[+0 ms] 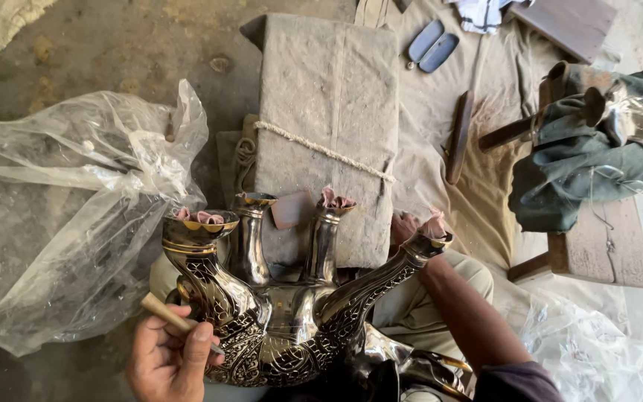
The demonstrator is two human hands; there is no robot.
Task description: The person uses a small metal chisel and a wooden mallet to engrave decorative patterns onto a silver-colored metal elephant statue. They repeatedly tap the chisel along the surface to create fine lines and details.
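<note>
Gripping a thin wooden-handled tool (169, 316), the left hand (167, 361) is closing fingers and thumb around it, tip pressing vs the engraved belly of the metal piece (284, 327). Right hand (405, 227) is mostly hiding behind the far-right leg of that piece; grip state can't tell, just knuckles showing near the leg's top, forearm running down to near right.

Metal piece is sitting near centre, on the person's lap, upside down w/ four legs (245, 238) sticking up, dark engraved pattern w/ brass-coloured rims. Pinkish cloth wads (201, 217) are stuffing the leg ends.

Just beyond it a grey cloth-wrapped block (329, 97), tied w/ rope (321, 150), is lying on the floor. Clear plastic bag (61, 208) is bunching at left, touching the near-left leg area. At right, a wooden stool (604, 246) is carrying a dark green cloth (582, 156). Far centre, a pair of grey sandals (432, 43) is lying on tan sheet.
</note>
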